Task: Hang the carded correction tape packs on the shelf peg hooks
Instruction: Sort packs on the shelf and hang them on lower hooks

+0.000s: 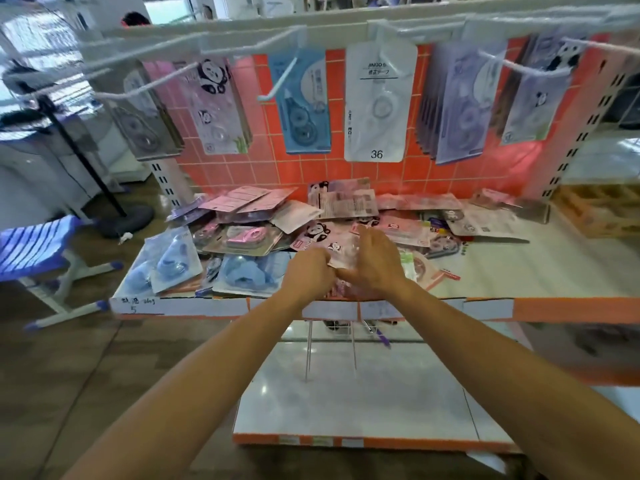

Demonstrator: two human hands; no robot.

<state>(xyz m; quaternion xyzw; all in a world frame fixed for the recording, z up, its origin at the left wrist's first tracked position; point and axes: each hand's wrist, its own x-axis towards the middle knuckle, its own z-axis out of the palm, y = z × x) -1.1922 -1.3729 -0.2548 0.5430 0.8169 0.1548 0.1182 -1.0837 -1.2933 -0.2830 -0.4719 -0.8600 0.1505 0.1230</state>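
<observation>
We take the white card numbered 36 (377,105), hanging at the middle of the peg rail, as our reference.

Directly below it, at the near edge of the shelf (519,271), both hands meet on one pink panda pack (337,252). The left hand (308,271) has its fingers curled and grips the pack's near corner. The right hand (374,261) lies on top of the same pack with its fingers extended and its thumb pointing towards the left hand. We cannot tell whether that thumb reaches under the card.

The pack rests on the pile of loose packs (249,233), which spreads over the shelf below the reference card and to both sides of it. The blue ones lie lower left.

Just left of the reference card hangs a blue pack (304,109), with a peg hook (277,84) jutting out in front of it. Further left hang the panda packs (218,105). To the right of the card hangs a thick row of purple packs (460,105). The orange tiled panel (242,161) stands behind the card. A striped stool (34,244) stands far to the lower left, on the floor.
</observation>
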